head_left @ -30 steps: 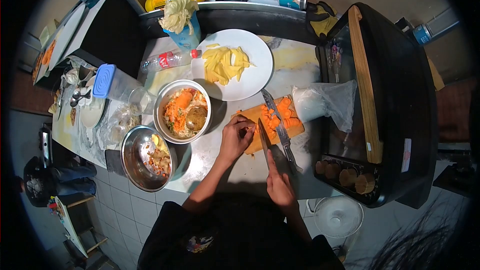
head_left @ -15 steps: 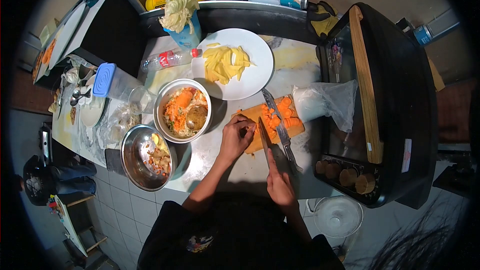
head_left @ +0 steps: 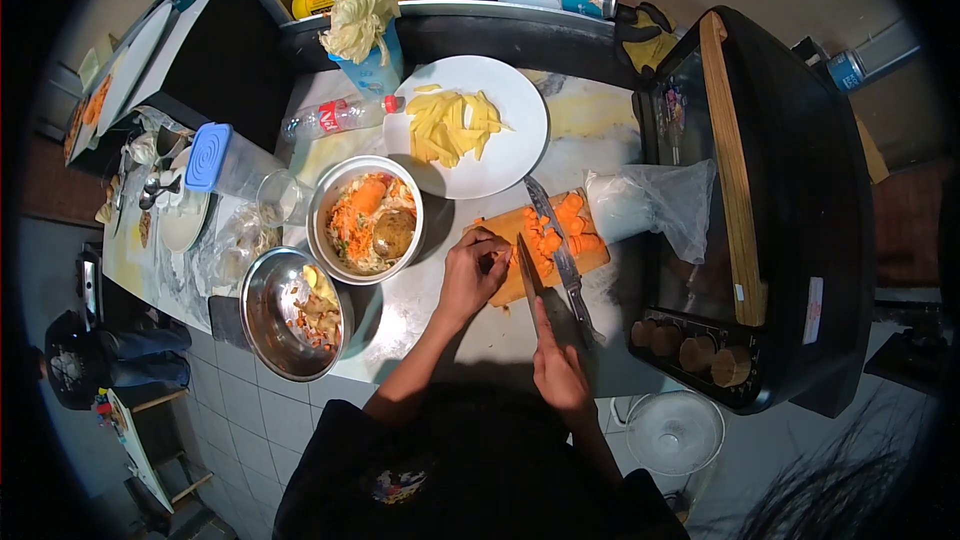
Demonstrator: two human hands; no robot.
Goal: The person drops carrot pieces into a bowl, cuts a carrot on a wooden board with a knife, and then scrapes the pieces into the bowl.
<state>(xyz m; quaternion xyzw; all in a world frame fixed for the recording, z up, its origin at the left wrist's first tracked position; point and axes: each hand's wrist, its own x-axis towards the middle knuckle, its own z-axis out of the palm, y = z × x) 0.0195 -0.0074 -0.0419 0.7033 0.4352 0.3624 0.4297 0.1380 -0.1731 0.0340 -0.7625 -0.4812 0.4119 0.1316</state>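
My right hand [head_left: 562, 377] is wrapped around the handle of a kitchen knife [head_left: 528, 268], its blade pointing away from me over the wooden cutting board [head_left: 592, 258]. On the board's left side my left hand [head_left: 474, 275] has its fingers curled and pinched on a piece of carrot [head_left: 512, 256], mostly hidden by the fingertips and close to the blade. Cut carrot pieces [head_left: 572, 210] lie across the board's right half. Among them rests a second knife [head_left: 566, 268], its handle reaching past the board's near edge.
Left of the board stand a white pot [head_left: 318, 230] of shredded vegetables and a steel bowl [head_left: 262, 340] with peelings. Behind is a white plate [head_left: 525, 130] of yellow strips. A plastic bag [head_left: 640, 205] and a black oven [head_left: 800, 210] stand right. Another person [head_left: 80, 365] is far left.
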